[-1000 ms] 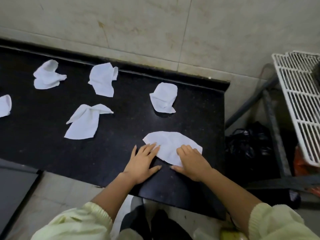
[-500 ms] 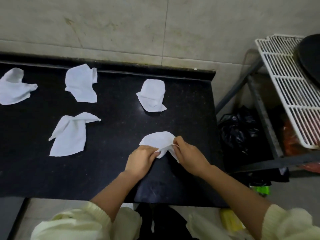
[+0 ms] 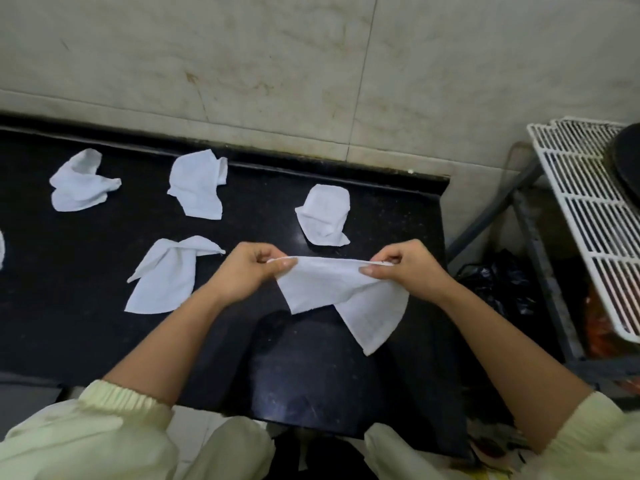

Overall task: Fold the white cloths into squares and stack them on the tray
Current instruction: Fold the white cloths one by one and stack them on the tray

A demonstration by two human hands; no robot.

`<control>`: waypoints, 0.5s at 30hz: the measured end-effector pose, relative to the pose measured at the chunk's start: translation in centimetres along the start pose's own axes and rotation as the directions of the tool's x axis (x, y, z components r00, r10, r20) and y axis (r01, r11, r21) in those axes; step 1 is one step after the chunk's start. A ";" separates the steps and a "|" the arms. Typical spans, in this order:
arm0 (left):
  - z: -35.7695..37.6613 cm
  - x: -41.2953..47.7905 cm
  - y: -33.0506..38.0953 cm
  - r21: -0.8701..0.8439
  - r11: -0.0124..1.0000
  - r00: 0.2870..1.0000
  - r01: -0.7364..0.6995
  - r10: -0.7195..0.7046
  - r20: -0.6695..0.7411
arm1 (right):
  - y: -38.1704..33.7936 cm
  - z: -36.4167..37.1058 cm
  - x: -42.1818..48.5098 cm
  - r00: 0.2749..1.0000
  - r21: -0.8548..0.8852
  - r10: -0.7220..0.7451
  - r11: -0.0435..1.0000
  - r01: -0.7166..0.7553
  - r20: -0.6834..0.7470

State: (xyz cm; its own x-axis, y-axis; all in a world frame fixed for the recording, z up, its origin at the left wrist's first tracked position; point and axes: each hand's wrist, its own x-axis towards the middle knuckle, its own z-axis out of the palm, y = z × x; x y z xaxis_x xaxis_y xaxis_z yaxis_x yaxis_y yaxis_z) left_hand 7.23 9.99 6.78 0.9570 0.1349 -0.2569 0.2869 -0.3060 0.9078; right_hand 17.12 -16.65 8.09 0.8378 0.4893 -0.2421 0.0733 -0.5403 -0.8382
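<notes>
A white cloth (image 3: 341, 292) hangs in the air above the black counter (image 3: 86, 341), stretched by its top edge. My left hand (image 3: 247, 273) pinches its left corner and my right hand (image 3: 410, 270) pinches its right corner. The lower part droops in two loose flaps toward the counter. Several crumpled white cloths lie on the counter: one behind my hands (image 3: 325, 220), one to the left (image 3: 168, 280), one at the back (image 3: 199, 185) and one further left (image 3: 81, 181). A dark round tray (image 3: 627, 171) shows at the right edge.
A white wire rack (image 3: 588, 209) on a grey metal frame stands to the right of the counter. A black plastic bag (image 3: 502, 282) lies on the floor below it. A tiled wall rises behind the counter. Another cloth's edge (image 3: 1, 251) peeks in at far left.
The cloth lay flat under both hands on the counter. I gathered it, then lifted it off the surface and spread it between my hands.
</notes>
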 end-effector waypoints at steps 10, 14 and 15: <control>-3.5 -1.4 5.5 -0.388 0.901 0.963 -0.194 0.101 -0.248 | -5.4 -3.3 1.0 0.994 0.365 -0.110 0.925 0.110 -0.019; -4.3 -2.9 2.6 -0.465 0.881 0.996 -0.087 0.080 -0.036 | -3.6 -3.0 0.3 0.984 0.398 -0.064 0.917 -0.008 0.166; -4.1 -3.3 1.4 -0.466 0.884 0.999 -0.038 0.048 0.009 | -2.8 -2.6 -0.1 0.976 0.391 -0.032 0.919 -0.057 0.216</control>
State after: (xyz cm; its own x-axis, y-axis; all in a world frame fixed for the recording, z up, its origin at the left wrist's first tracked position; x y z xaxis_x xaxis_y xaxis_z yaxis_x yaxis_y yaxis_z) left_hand 4.28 12.99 10.21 0.9699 0.1120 -0.2160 0.1964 0.1638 0.9667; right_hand 18.28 -16.98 11.75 0.6984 0.6426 -0.3151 -0.1916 -0.2563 -0.9474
